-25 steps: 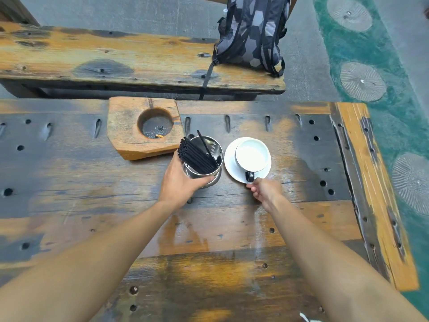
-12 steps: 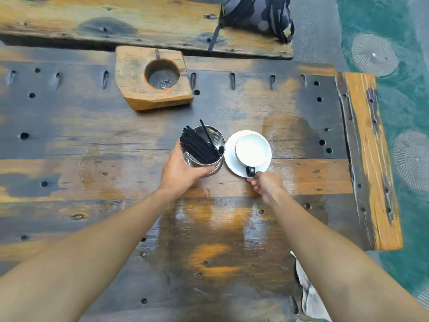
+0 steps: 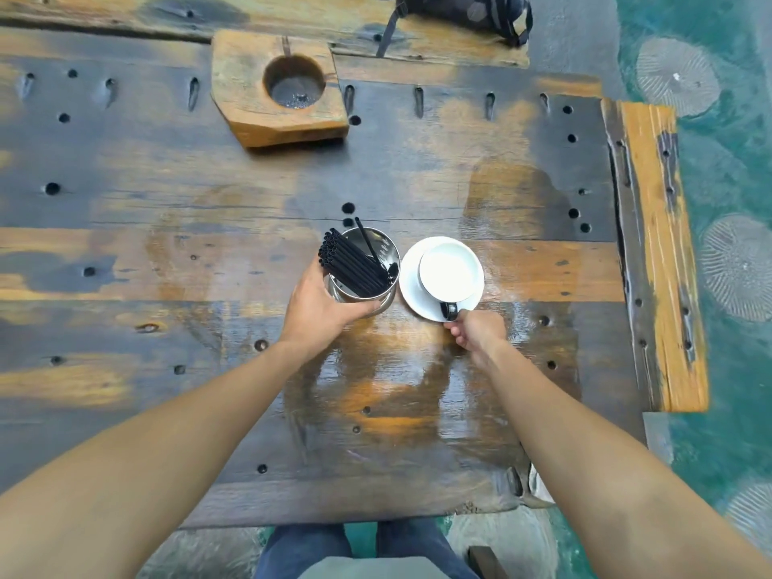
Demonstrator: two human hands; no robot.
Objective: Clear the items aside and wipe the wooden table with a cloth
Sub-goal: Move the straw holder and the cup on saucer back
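Observation:
A steel tin [image 3: 384, 248] full of black straws [image 3: 351, 265] stands mid-table, and my left hand [image 3: 321, 305] is wrapped around its near side. Right beside it is a white cup [image 3: 449, 273] with a black handle on a white saucer [image 3: 411, 286]. My right hand [image 3: 474, 332] grips the saucer's near edge just under the handle. The wooden table [image 3: 167, 252] is dark and worn, with a wet sheen in front of me. A pale cloth [image 3: 539, 486] shows at the table's near right edge, partly hidden by my right arm.
A wooden block with a round ash-filled hole [image 3: 284, 89] sits at the far side of the table. Behind it runs a bench [image 3: 125, 14] with a grey backpack [image 3: 468, 10]. The table's right edge [image 3: 656, 252] drops to a green floor.
Both hands have drawn the straw tin and the cup with saucer toward me, away from the wooden block. The view has tilted down, showing the table's near edge and my legs.

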